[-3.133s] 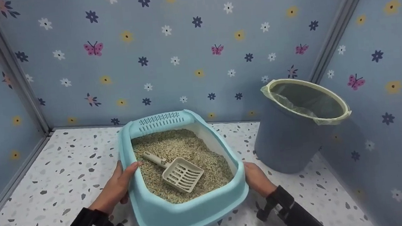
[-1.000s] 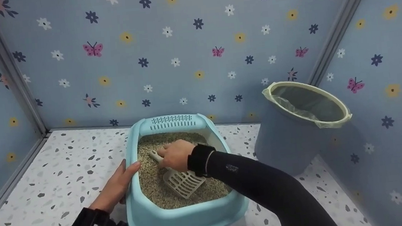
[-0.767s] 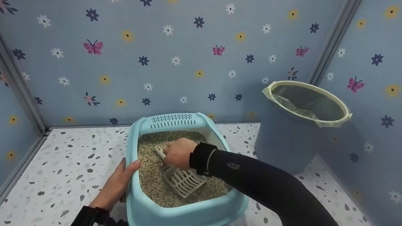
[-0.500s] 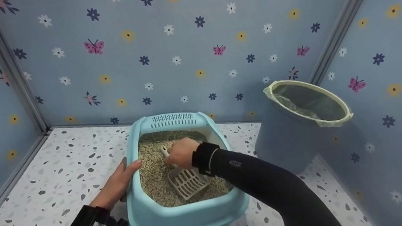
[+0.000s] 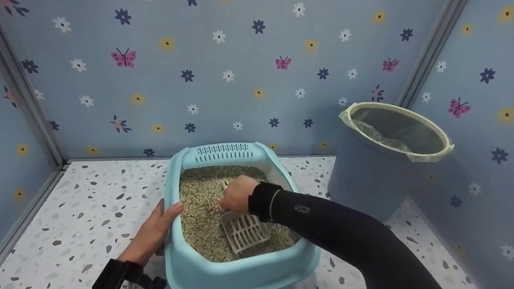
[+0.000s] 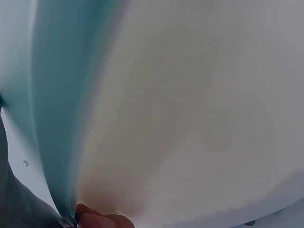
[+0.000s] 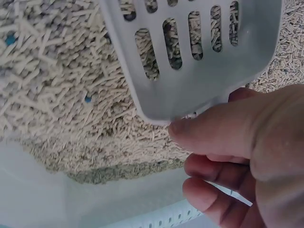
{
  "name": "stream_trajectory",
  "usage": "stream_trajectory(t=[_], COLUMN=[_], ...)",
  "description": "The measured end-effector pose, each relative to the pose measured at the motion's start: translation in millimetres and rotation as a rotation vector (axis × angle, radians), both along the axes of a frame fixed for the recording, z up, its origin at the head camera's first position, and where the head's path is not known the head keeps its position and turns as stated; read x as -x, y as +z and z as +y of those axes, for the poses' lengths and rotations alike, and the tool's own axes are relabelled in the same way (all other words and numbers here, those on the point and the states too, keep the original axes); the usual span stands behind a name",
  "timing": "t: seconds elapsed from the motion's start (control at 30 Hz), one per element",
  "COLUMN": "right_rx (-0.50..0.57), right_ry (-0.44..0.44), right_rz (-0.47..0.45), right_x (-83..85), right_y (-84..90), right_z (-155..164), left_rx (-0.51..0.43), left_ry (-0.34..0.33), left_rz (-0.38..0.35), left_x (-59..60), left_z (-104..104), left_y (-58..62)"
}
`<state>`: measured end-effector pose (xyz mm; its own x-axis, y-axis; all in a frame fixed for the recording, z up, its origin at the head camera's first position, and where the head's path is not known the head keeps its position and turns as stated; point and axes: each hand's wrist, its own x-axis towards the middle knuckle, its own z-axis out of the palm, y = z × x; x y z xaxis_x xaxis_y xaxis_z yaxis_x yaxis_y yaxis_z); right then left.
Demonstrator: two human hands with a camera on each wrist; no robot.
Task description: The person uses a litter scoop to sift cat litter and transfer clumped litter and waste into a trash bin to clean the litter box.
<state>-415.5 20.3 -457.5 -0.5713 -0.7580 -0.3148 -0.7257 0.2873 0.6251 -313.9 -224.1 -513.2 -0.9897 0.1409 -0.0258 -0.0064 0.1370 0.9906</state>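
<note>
— Since a few seconds back, the right hand [image 5: 237,195] has left the outer right edge of the litter box [image 5: 245,276] and gone inside it. Its fingers [image 7: 223,133] now curl round the handle of the scoop [image 5: 245,231].

— And the scoop itself?

— It has swung. Earlier it lay flat on the litter [image 5: 202,214], blade pointing away to the right; now the handle is raised and the slotted blade points toward the near wall of the box, just below the knuckles. In the right wrist view the blade [image 7: 190,52] sits just past the thumb tip, with pellets showing through the slots.

— Is it loaded?

— I'd judge not; the slots show only the bed beneath, so digging looks to be just starting.

— What about the other hand?

— The left hand [image 5: 155,230] has stayed on the left rim, thumb hooked over the edge, fingers down the outside wall. Its own camera shows little beyond blurred plastic and a fingertip [image 6: 97,221] pressed against it.

— Anything else close?

— A lined bin [image 5: 395,127] stands well apart to the right of the gripping fingers, mouth tilted toward the box.
</note>
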Motion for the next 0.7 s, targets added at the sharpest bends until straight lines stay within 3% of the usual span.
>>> stream_trajectory(t=[0.13,0.27,0.4,0.6,0.7], right_rx=[-0.05,-0.077,-0.024,0.154,0.205], right_ry=[0.0,-0.011,-0.043,-0.218,-0.259], right_rz=[0.088,0.111,0.015,-0.29,-0.306], right_x=[-1.9,-1.4,0.7,6.0,4.5], right_y=[3.3,12.2,34.6,78.0,98.0], right_z=[4.2,12.6,25.1,41.5,46.1], left_rx=[0.005,0.024,0.015,0.013,0.013], left_ry=[-0.008,-0.022,-0.015,-0.005,-0.002], left_rz=[0.017,0.016,0.024,0.001,-0.008], left_x=[0.2,0.6,1.6,0.9,0.7], left_z=[-1.4,-0.9,1.2,1.6,1.5], left_y=[-0.5,-1.3,-2.0,-1.6,-0.8])
